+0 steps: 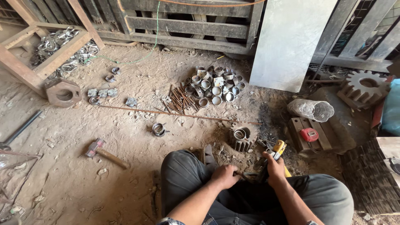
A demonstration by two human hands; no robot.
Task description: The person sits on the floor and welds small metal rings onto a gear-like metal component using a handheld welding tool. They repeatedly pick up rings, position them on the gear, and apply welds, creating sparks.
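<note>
- The left hand (225,176) is closed around a thin dark rod (243,176), held low between the knees, near the bottom of the scene.
- The right hand (275,171) is wrapped around the grip of a yellow-and-black tool (278,148); how tightly cannot be told.
- The rod looks stiff, light and rusty, so little slipping is expected; it is best gripped near the worked end.
- A short metal ring (240,134) is seated on a toothed gear (243,138) just beyond the hands.
- Similar rings are heaped in a ring pile (216,85) farther away, with a hammer (102,152) lying to the left.
</note>
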